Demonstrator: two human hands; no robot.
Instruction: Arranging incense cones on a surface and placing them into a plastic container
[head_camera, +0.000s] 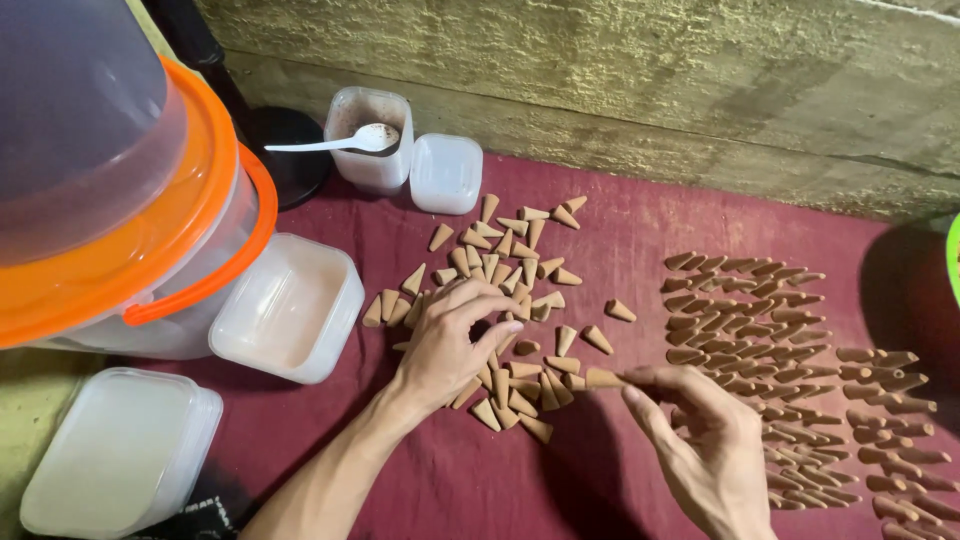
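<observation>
Centre frame, your left hand (450, 340) rests curled on the loose pile (510, 300) of cones; your right hand (700, 440) pinches one cone (603, 378) at lower centre. Sorting seems underway; next, that cone likely needs laying neatly among the rows (745, 310) at right.

Two hands are seen, left hand (450, 345) and right hand (700, 440). Three white tubs (290, 305) are counted, plus one small open jar (370, 140), one lid (446, 172), one spoon (330, 142), one orange-rimmed bucket (130, 200). Cones (520, 250): too many for an exact count, several dozen loose, more in rows.
</observation>
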